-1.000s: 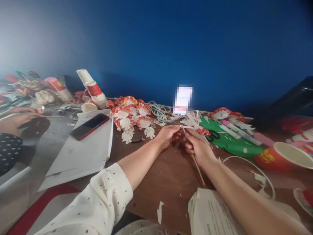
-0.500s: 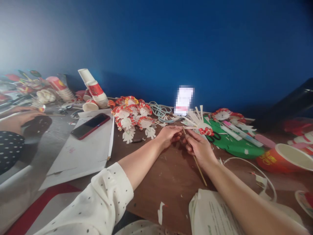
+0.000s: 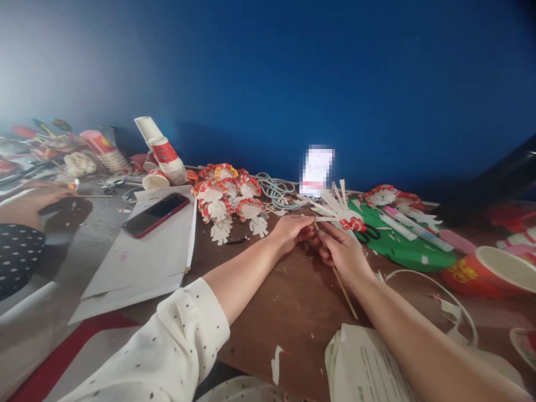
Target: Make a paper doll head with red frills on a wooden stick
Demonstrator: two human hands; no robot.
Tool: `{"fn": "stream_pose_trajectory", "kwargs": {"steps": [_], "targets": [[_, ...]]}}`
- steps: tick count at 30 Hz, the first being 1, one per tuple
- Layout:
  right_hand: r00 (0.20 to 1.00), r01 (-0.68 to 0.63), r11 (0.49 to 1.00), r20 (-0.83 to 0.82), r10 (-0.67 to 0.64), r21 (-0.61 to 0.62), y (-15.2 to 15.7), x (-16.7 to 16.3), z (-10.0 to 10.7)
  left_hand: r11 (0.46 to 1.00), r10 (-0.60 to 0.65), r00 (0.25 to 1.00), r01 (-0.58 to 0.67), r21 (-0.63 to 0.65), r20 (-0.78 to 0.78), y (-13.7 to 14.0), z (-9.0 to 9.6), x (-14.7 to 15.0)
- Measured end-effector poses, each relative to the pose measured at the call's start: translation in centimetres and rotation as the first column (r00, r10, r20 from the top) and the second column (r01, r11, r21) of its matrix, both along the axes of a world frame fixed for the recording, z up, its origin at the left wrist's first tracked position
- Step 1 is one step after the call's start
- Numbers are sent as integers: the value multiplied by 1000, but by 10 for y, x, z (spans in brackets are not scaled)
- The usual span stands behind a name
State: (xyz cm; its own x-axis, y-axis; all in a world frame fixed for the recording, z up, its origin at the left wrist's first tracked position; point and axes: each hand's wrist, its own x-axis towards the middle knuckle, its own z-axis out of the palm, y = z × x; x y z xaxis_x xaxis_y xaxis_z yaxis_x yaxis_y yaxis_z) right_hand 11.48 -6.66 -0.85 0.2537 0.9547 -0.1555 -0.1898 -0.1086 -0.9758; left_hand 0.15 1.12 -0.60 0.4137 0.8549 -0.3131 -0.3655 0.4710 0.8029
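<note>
My left hand [image 3: 293, 231] is closed, thumb and fingers pinched at the upper end of a thin wooden stick [image 3: 345, 293]. Beside it my right hand [image 3: 342, 248] grips the same stick, which slants down toward me below the palm. A narrow white paper strip [image 3: 325, 218] shows at the stick's top, between the fingertips; whether it is fixed to the stick I cannot tell. Just behind lie several white paper strips [image 3: 330, 204] by a red-and-white paper piece [image 3: 352, 224]. The curled lower fingers of both hands are partly hidden.
Paper lion-like figures [image 3: 228, 195] are heaped at the back. Left of them are a phone [image 3: 156, 215] on white board [image 3: 138, 262] and paper cups [image 3: 165, 156]. Green paper [image 3: 412, 254], scissors [image 3: 371, 234] and a red bucket [image 3: 473, 273] stand right. Another person's hand [image 3: 46, 195] works far left.
The hands and the stick have hardly moved. The whole view has shifted very slightly, and the stick's lower end sits a touch further right.
</note>
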Motion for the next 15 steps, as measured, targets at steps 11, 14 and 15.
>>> {"fn": "stream_pose_trajectory", "kwargs": {"steps": [11, 14, 15], "targets": [[986, 33, 999, 164, -39, 39, 2, 5, -5, 1000, 1, 998, -2, -16, -56, -1, 5, 1], [973, 28, 999, 226, -36, 38, 1, 5, -5, 1000, 0, 998, -2, -29, -60, -1, 6, 1], [969, 21, 999, 243, -29, 36, 1, 5, -4, 999, 3, 998, -5, -35, -64, -2, 6, 1]]}}
